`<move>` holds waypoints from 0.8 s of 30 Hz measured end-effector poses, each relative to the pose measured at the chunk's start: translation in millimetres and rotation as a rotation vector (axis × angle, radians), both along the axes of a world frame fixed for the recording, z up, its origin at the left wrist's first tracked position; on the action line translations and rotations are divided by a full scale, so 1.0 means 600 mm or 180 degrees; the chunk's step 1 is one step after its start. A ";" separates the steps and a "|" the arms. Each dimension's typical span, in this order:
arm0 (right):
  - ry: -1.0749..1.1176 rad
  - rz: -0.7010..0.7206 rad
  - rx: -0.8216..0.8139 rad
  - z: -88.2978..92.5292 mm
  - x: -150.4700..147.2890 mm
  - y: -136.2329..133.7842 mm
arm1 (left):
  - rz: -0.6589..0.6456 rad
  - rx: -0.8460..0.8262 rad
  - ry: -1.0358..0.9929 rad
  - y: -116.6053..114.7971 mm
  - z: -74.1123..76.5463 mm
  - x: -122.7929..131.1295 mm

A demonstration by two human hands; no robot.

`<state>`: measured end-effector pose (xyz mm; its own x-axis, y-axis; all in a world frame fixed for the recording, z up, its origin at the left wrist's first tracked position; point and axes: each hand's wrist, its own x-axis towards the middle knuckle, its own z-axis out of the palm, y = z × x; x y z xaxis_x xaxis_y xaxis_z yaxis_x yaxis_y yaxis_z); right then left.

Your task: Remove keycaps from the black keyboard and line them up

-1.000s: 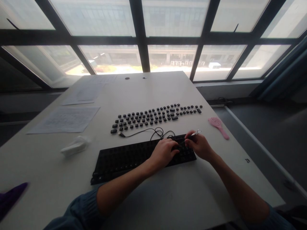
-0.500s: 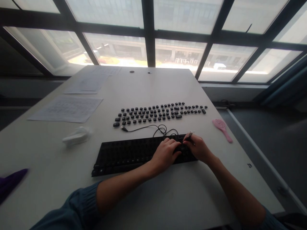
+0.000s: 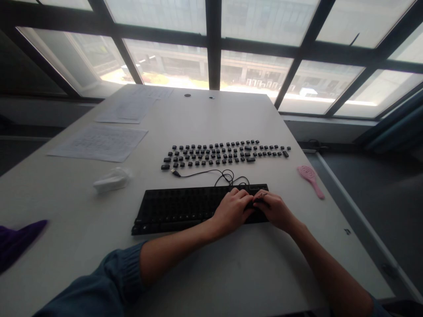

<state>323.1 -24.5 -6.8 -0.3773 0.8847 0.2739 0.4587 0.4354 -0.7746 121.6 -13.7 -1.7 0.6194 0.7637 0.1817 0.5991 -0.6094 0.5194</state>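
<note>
A black keyboard [image 3: 185, 202] lies near the front of the white table, under both my hands. My left hand [image 3: 233, 208] rests over its right part, fingers bent and thumb close to the index finger; what lies between them is hidden. My right hand [image 3: 272, 209] is closed in a pinch around a small tool with thin wire ends, apparently a keycap puller [image 3: 263, 194]. The fingertips of both hands meet above the keys. Behind the keyboard, several loose black keycaps [image 3: 211, 156] stand in rows. Its cable [image 3: 198, 174] lies coiled in front of them.
A pink hairbrush [image 3: 309, 177] lies near the right table edge [image 3: 343, 220]. To the left are a crumpled white wrapper [image 3: 111, 180], printed sheets [image 3: 99, 141] and a purple cloth [image 3: 23, 240]. Large windows stand behind the table.
The view has shifted slightly. My right hand has turned and come closer to my left, so their fingertips now touch. The wire ends no longer stick up above the right fingers.
</note>
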 end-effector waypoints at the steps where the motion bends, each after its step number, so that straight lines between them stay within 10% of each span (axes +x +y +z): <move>1: 0.0001 -0.0066 0.0042 -0.004 0.000 -0.002 | 0.0014 0.0019 0.0033 0.001 0.001 0.002; 24: 0.0961 -0.0880 0.0072 -0.027 -0.007 -0.014 | 0.0207 0.0071 0.0013 0.009 -0.001 0.011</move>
